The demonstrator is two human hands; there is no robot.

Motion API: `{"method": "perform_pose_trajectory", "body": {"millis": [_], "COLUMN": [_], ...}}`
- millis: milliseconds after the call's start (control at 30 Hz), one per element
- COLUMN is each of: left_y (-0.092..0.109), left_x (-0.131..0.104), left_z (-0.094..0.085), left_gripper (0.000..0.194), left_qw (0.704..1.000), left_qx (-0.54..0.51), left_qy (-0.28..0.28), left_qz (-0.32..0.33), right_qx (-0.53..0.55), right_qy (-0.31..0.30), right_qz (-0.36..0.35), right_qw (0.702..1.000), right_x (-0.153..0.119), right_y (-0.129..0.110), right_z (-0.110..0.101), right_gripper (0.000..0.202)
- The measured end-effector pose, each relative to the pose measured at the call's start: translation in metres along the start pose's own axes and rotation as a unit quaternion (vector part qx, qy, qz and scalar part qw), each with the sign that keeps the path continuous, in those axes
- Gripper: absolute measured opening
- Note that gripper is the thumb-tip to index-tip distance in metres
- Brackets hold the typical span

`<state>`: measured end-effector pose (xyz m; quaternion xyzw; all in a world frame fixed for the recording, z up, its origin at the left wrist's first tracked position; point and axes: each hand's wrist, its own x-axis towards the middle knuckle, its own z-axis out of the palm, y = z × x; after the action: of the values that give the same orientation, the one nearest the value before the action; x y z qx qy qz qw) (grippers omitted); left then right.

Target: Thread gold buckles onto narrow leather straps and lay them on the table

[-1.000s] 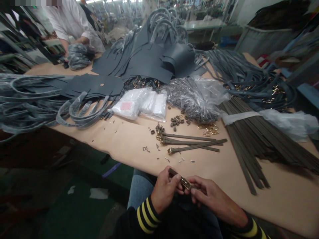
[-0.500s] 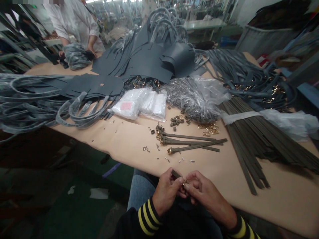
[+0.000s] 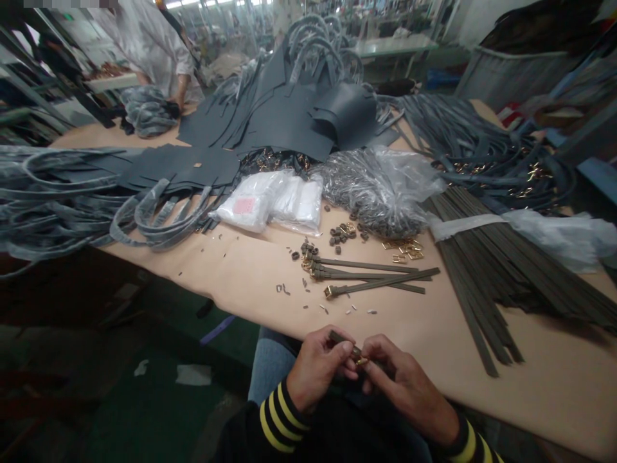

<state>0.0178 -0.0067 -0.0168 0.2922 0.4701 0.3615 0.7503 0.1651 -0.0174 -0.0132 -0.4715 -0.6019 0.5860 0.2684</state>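
Observation:
Just off the table's near edge, my left hand (image 3: 322,365) pinches a dark olive strap (image 3: 340,337), its end poking out above the fingers. A small gold buckle (image 3: 360,361) shows at the strap, between my two hands. My right hand (image 3: 395,373) has thumb and fingers closed on that buckle from the right. The rest of the strap is hidden by my hands. Beyond them lie several olive straps (image 3: 371,276) with gold buckles at their left ends. Small olive loops (image 3: 336,238) and loose gold buckles (image 3: 405,249) sit a little farther back.
A bundle of long olive straps (image 3: 475,270) lies to the right. White plastic packets (image 3: 250,199) and a clear bag (image 3: 376,186) stand mid-table. Dark blue-grey panels (image 3: 284,116) and wrapped handles (image 3: 149,218) lie behind and left. Another person (image 3: 154,51) stands at the far left.
The gold buckle between my fingers has become more visible as my hands shift slightly. At the far left, the other person has leaned and moved an arm.

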Motion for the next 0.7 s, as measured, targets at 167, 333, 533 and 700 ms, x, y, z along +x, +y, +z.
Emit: {"method": "perform_pose_trajectory", "body": {"millis": [167, 333, 533, 700], "left_y": [-0.003, -0.001, 0.004, 0.003], "left_x": [0.0, 0.0, -0.004, -0.005], "left_z": [-0.001, 0.0, 0.005, 0.009], "left_gripper": [0.026, 0.02, 0.018, 0.011], "left_qw": [1.0, 0.996, 0.994, 0.986], "left_qx": [0.014, 0.077, 0.1, 0.15], "left_qy": [-0.007, -0.006, 0.01, 0.033], "left_qz": [0.014, 0.045, 0.048, 0.061], "right_qx": [0.051, 0.062, 0.032, 0.032], "right_qy": [-0.004, 0.0, 0.023, 0.036], "right_qz": [0.027, 0.058, 0.077, 0.101], "right_qw": [0.998, 0.996, 0.996, 0.994], "right_x": [0.0, 0.0, 0.001, 0.001], "right_y": [0.004, 0.004, 0.003, -0.001], "right_z": [-0.002, -0.001, 0.0, 0.002], "right_gripper": [0.013, 0.012, 0.009, 0.006]}}
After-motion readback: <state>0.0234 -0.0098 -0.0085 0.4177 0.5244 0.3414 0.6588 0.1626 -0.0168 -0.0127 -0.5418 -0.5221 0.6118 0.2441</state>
